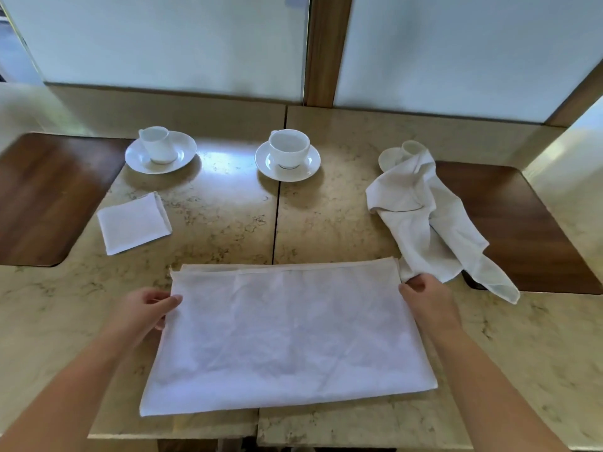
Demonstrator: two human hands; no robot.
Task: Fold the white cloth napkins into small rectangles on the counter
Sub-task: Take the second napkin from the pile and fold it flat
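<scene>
A large white napkin lies folded in half as a wide rectangle on the marble counter in front of me. My left hand pinches its left edge near the far corner. My right hand grips its right edge near the far right corner. One small folded napkin rests flat at the left. A crumpled white napkin lies in a heap at the right, touching the big napkin's far right corner.
Two white cups on saucers stand at the back of the counter. A third cup and saucer is partly covered by the crumpled napkin. Dark wooden surfaces flank the counter on both sides.
</scene>
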